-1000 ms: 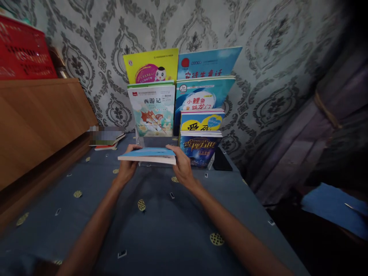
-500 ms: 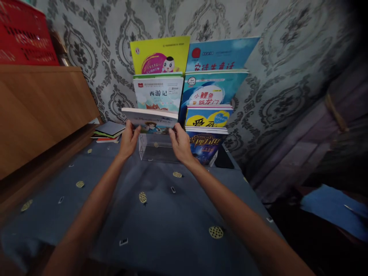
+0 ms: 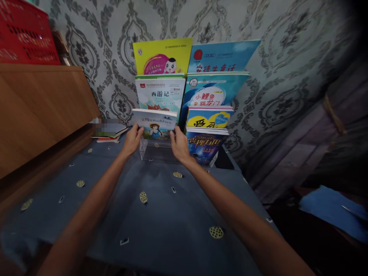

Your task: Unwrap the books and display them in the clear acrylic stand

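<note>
My left hand (image 3: 133, 139) and my right hand (image 3: 178, 144) grip the two lower corners of a light-covered book (image 3: 155, 124) with a child pictured on it. The book stands nearly upright over the front left slot of a clear tiered book stand (image 3: 156, 151). Behind it in the left column sit a white book (image 3: 160, 95) and a yellow book (image 3: 162, 57). The right column holds a dark blue book (image 3: 204, 147), a yellow-and-blue book (image 3: 208, 118) and two blue books (image 3: 214, 92) behind.
The stand rests on a blue cloth-covered table (image 3: 155, 214) against patterned wallpaper. A small stack of books (image 3: 108, 132) lies left of the stand beside a wooden cabinet (image 3: 40, 111) with a red crate (image 3: 24, 36) on top. A dark phone-like slab (image 3: 222, 160) lies right of the stand.
The book lay flat in both hands a second ago; it has since been lifted, tipped upright and brought to the stand's front left slot.
</note>
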The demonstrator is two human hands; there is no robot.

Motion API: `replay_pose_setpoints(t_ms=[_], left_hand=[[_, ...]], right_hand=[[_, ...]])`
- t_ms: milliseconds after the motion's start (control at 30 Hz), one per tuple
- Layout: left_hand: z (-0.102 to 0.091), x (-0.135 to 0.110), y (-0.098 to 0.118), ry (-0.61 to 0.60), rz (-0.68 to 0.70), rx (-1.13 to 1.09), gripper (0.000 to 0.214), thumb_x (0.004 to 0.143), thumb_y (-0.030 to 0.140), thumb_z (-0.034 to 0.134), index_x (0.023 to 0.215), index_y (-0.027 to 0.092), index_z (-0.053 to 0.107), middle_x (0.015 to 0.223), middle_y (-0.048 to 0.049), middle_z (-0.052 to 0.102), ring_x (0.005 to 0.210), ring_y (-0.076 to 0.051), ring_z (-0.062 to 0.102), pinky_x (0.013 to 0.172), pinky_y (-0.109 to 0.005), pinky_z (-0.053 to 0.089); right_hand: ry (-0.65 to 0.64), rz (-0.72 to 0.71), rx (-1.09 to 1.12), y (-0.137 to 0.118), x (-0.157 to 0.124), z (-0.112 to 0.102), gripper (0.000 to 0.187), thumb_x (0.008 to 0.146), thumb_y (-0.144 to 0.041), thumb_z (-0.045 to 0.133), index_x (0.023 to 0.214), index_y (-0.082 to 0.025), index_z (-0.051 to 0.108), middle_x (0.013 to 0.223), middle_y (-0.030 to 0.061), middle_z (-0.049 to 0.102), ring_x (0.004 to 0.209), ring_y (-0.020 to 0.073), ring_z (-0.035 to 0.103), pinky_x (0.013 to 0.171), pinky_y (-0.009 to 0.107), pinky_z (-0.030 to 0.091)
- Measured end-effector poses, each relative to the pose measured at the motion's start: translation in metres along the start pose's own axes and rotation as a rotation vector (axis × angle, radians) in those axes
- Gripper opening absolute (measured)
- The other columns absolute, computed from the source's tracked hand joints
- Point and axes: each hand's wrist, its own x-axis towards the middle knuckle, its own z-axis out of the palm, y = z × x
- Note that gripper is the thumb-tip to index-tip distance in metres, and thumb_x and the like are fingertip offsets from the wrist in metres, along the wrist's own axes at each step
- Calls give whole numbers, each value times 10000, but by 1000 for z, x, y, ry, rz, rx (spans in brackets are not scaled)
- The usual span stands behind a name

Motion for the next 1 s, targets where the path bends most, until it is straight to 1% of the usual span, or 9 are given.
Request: replay_pose_setpoints(t_ms=[100, 200, 367, 467, 533, 600, 733, 833, 1000], left_hand=[[-2, 1, -2, 7, 39, 129, 266, 1003, 384, 437, 828, 207, 528, 830, -45, 564, 827, -209, 562, 798, -339, 467], [-2, 3, -1, 19, 42, 229, 241, 973, 335, 476, 767, 212, 498, 838, -59, 557, 859, -229, 562, 822, -355, 457], [-3, 3, 1, -27, -1, 258, 119, 938, 289, 513, 858, 209, 549, 838, -54, 610, 822, -229, 585, 800, -341, 462], [-2, 2, 3, -5, -26, 260, 84, 921, 290, 532, 943, 216, 567, 867, -51, 646, 826, -232, 603, 791, -332, 467], [-1, 1, 5, 17, -36, 259, 88, 913, 289, 538, 954, 218, 571, 880, -54, 656, 834, -234, 608, 801, -334, 472], [1, 2, 6, 31, -40, 252, 89, 913, 279, 536, 950, 210, 577, 906, -66, 664, 856, -238, 614, 823, -344, 477], [3, 6, 9, 36, -75, 255, 97, 921, 263, 536, 937, 187, 593, 943, -92, 676, 899, -253, 634, 860, -365, 479], [4, 10, 8, 28, -116, 272, 111, 917, 271, 531, 902, 188, 603, 926, -90, 682, 896, -255, 639, 849, -358, 473], [6, 18, 4, 70, -148, 272, 177, 922, 330, 499, 840, 208, 598, 846, -60, 681, 829, -236, 620, 793, -329, 459]], right_hand=[[-1, 45, -53, 4, -1, 6, 216, 1002, -205, 380, 1125, -213, 557, 986, 122, 691, 820, 242, 631, 720, 367, 471], [15, 54, -69, 7, -2, 10, 227, 995, -194, 379, 1104, -200, 578, 992, 134, 694, 861, 257, 641, 747, 379, 485], [38, 26, -105, 14, 1, 14, 256, 984, -196, 361, 1024, -172, 613, 1017, 152, 672, 912, 265, 620, 830, 414, 505], [45, 50, -151, 14, 2, 16, 284, 990, -224, 355, 1030, -160, 628, 1040, 155, 632, 935, 270, 604, 858, 421, 514], [58, 66, -153, 12, 2, 17, 305, 993, -241, 355, 1116, -155, 621, 1073, 152, 610, 970, 273, 596, 892, 429, 520], [80, 80, -141, 8, -1, 19, 371, 990, -243, 354, 1278, -138, 563, 1123, 163, 592, 1026, 281, 591, 937, 448, 519], [139, 58, -103, 1, -7, 24, 562, 978, -221, 336, 1520, -75, 318, 1292, 224, 541, 1224, 304, 539, 1048, 485, 482], [159, -15, -55, 2, -9, 27, 604, 980, -207, 307, 1568, -107, 214, 1416, 218, 488, 1337, 286, 475, 1127, 514, 428], [110, -1, -41, 4, -7, 28, 605, 966, -168, 290, 1565, -93, 247, 1377, 225, 535, 1321, 295, 501, 1146, 528, 408]])
